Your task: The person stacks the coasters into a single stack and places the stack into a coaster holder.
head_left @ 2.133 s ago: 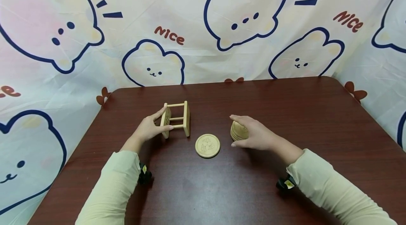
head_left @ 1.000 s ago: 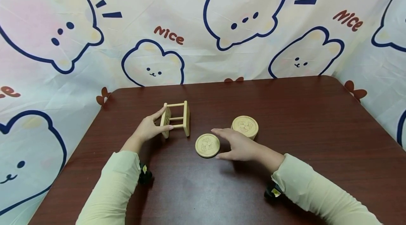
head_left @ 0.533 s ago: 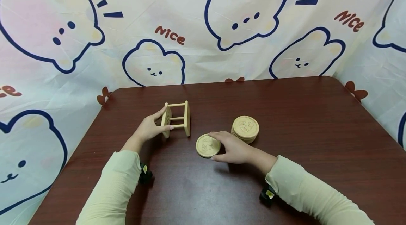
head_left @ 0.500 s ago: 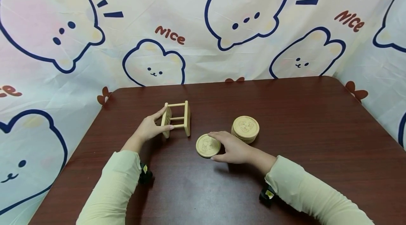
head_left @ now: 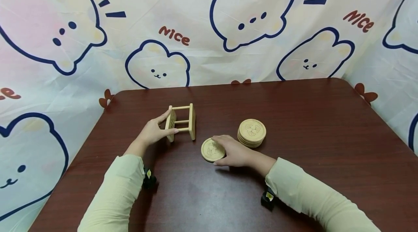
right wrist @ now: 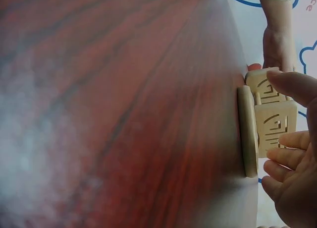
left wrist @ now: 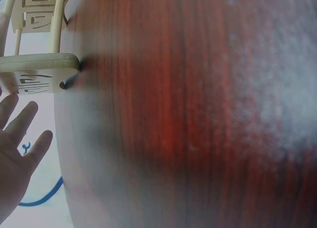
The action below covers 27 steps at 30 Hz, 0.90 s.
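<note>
My left hand (head_left: 152,132) grips the near-left side panel of a small pale wooden coaster rack (head_left: 192,123), which stands on the table with two slatted ends joined by thin rods. In the left wrist view the rack (left wrist: 39,62) is cut off at the upper left, and the lower fingers of that hand (left wrist: 17,158) spread loose below it. My right hand (head_left: 236,152) reaches over the right side of a round wooden coaster (head_left: 211,151) lying flat, thumb and fingers apart around its edge. In the right wrist view the coaster (right wrist: 247,134) is edge-on beside the spread fingers.
A stack of several matching wooden coasters (head_left: 252,132) stands just behind my right hand. Everything sits on a dark red-brown table (head_left: 310,123). A cloth backdrop (head_left: 209,43) with bear drawings hangs behind the table's far edge.
My right hand has moved left from the coaster stack to the single coaster, its fingers now reaching farther over it. My left hand and the rack have stayed in place.
</note>
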Motion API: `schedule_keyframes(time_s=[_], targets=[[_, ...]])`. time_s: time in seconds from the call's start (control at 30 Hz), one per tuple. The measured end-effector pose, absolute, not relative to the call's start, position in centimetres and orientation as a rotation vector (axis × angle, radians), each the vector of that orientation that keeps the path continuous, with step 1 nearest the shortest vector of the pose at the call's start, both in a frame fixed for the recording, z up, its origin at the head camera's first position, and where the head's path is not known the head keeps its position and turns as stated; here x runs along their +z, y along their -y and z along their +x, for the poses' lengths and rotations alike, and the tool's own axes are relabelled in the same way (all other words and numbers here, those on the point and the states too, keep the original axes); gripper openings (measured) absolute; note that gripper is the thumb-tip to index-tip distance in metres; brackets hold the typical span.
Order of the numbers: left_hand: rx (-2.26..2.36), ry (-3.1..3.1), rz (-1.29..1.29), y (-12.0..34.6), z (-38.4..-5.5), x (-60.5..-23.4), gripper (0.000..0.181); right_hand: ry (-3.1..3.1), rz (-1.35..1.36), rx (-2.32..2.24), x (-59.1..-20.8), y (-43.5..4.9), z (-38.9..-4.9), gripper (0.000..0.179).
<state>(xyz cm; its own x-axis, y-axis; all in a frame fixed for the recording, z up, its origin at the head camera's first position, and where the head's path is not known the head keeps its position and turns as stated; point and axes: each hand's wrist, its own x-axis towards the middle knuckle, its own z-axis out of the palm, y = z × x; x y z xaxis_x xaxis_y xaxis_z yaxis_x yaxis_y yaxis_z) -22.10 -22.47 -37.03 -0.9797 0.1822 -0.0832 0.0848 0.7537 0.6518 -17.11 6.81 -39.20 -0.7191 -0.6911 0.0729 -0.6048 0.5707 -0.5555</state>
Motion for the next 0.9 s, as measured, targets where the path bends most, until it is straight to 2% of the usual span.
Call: schedule_keyframes(time_s=[0.9], targets=[[1.016,-2.821,0.206,22.45,-21.97,-36.87,0.094,-2.652,-1.005,-0.84,-39.82,-5.75,-17.95,0.079]])
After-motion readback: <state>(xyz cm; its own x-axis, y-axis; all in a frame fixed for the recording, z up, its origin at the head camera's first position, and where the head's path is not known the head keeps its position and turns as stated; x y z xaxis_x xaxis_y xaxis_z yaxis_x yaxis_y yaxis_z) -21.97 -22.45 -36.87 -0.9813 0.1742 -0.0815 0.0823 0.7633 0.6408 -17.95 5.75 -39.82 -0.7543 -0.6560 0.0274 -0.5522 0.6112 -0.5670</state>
